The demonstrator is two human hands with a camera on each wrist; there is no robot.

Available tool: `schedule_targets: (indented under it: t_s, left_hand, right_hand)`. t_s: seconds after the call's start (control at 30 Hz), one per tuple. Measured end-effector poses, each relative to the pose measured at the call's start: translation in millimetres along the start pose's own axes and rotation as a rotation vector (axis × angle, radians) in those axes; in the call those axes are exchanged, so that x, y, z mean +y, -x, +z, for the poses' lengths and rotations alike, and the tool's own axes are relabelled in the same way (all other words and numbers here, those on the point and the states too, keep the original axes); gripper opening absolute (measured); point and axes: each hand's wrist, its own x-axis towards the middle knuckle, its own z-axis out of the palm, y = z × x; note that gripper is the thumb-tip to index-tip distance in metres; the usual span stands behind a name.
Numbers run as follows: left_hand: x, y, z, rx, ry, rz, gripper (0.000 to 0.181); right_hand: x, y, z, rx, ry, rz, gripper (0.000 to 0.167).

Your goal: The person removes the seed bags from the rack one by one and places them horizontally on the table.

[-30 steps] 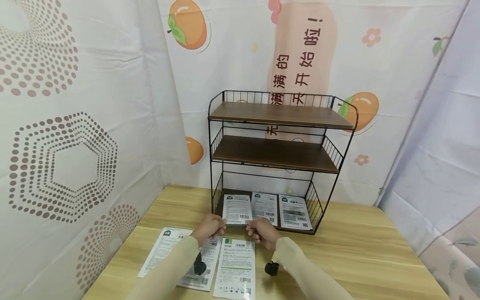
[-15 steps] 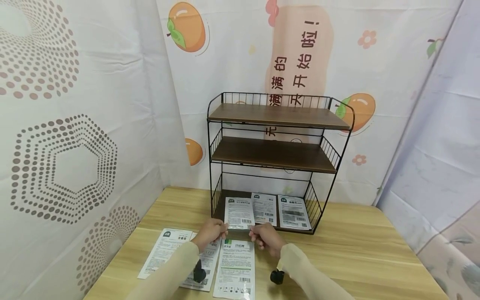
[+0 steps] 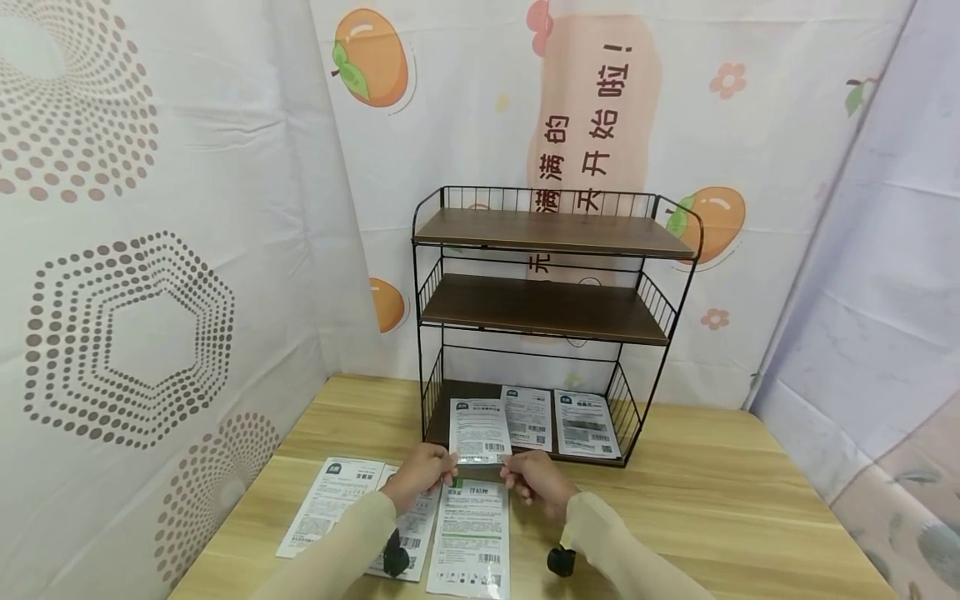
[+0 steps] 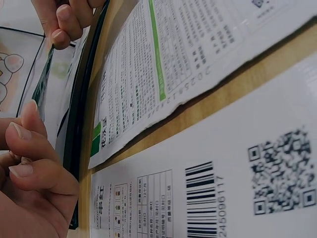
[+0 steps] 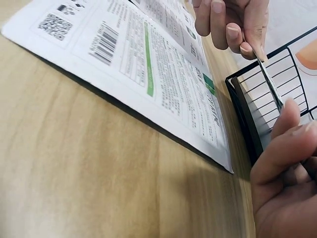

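Note:
Both hands pinch the near corners of a white printed seed packet (image 3: 478, 429), held at the front of the rack's bottom shelf. My left hand (image 3: 422, 477) grips its left corner, and my right hand (image 3: 542, 483) its right one. Seen edge-on, the packet (image 5: 270, 84) spans between the two hands in the right wrist view. Beyond its right side, two similar packets lie on the bottom shelf: one in the middle (image 3: 528, 419) and one at the right (image 3: 587, 423). Below the hands, a packet with a green line (image 3: 471, 537) lies on the table.
The black wire rack (image 3: 555, 333) has a brown top shelf (image 3: 555, 231) and middle shelf (image 3: 547, 308) above the hands. More white packets (image 3: 330, 500) lie at the left, partly under the left forearm. Wooden tabletop (image 3: 712, 500) extends to the right; printed curtains surround it.
The held packet has come slightly toward me and to the right, with both hands still pinching its corners. The head view has shifted a little.

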Motion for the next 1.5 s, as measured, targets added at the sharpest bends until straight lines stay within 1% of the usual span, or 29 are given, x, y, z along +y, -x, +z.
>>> schedule_targets:
  t_s: [0.2,0.43,0.57,0.8,0.97,1.1,1.23,1.33,1.5]
  left_hand:
    - [-0.3,5.3,3.4,-0.014,0.000,-0.003,0.032]
    - [-1.8,9.2,9.1,-0.037,-0.018,0.024,0.033]
    - [1.9,11.8,11.5,-0.052,-0.025,0.024,0.036]
    - [9.9,17.6,16.3,-0.036,-0.049,0.021,0.035]
    - [9.6,22.3,21.4,-0.039,-0.046,0.020,0.032]
    - [8.7,24.7,25.2,-0.049,-0.042,0.023,0.033]
    - [9.7,24.8,27.8,-0.062,-0.044,0.031,0.035]
    - [11.4,25.8,30.3,-0.071,-0.064,0.038,0.035]
    - [12.1,31.9,36.2,-0.091,-0.070,0.039,0.033]
  right_hand:
    - [2,8.8,0,0.000,0.004,0.006,0.031]
    - [6,20.1,-2,0.000,-0.021,0.018,0.029]
    - [8,24.5,-4,-0.009,-0.019,0.005,0.029]
    - [10,31.2,-9,-0.021,-0.011,-0.009,0.031]
    - [12,37.4,-10,-0.015,0.010,0.001,0.033]
    - [14,43.0,-11,-0.014,0.015,0.003,0.034]
    - [13,48.3,-14,-0.025,0.013,-0.002,0.034]
    - [13,52.8,-16,-0.031,0.022,-0.010,0.034]
    - [13,62.7,-18,-0.027,0.026,-0.007,0.034]
